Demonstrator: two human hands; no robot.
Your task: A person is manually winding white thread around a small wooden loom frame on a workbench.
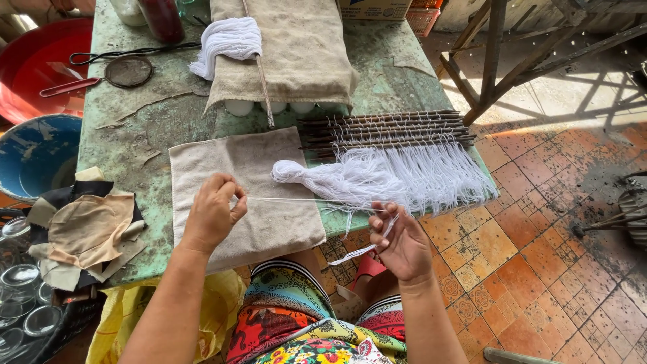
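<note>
Your left hand (212,212) is pinching a taut white string (303,199) over the beige cloth (249,195) on the desk (135,135); your right hand (402,244) is gripping its loose strands (367,246) beside the stick rack (387,129).

Soft white cotton string (377,178) lies on matt beige cloth (259,195); dark rough wooden sticks (384,128) rest on the worn, peeling green-painted table (135,135).

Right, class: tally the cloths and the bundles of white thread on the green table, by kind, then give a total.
Beige cloths: 2, the flat towel and the folded one.
White thread bundles: 2, the hank by the hands and the hank at the top.
Total: 4
</note>
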